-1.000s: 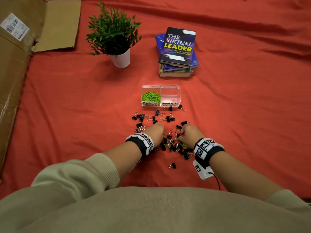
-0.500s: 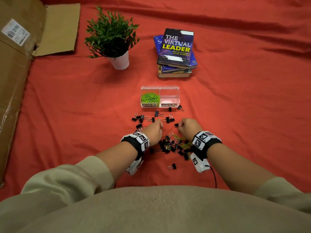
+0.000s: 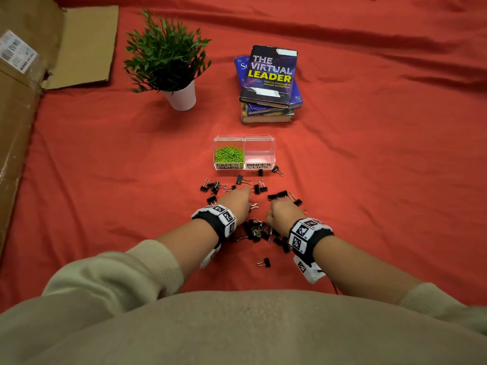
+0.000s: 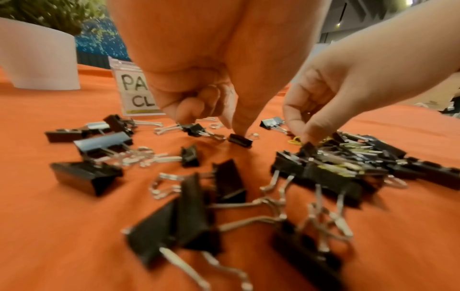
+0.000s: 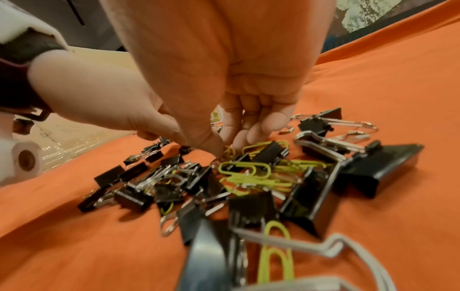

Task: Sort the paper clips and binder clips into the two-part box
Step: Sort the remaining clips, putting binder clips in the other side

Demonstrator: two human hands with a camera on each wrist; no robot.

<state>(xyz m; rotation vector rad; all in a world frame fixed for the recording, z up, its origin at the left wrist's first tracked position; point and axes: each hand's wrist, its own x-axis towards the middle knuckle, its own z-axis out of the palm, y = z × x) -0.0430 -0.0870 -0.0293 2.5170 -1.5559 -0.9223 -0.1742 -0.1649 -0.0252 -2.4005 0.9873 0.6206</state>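
The clear two-part box (image 3: 243, 152) stands on the red cloth, with green paper clips (image 3: 228, 153) in its left half and a bare right half labelled binder clips. Black binder clips (image 3: 257, 231) lie in a pile between my wrists, and more are scattered up to the box. My left hand (image 3: 237, 202) has its other fingers curled in; its thumb and forefinger tips (image 4: 236, 129) meet on a small black binder clip (image 4: 240, 140) lying on the cloth. My right hand (image 3: 283, 214) pinches a yellow-green paper clip (image 5: 229, 152) at the far edge of the pile (image 5: 248, 177).
A potted plant (image 3: 181, 97) stands at the back left and a stack of books (image 3: 271, 80) behind the box. Flattened cardboard (image 3: 18, 101) lines the left edge. One binder clip (image 3: 264, 262) lies alone nearest my body.
My left hand has crept forward towards the box. My right hand reached forward, then came back over the pile.
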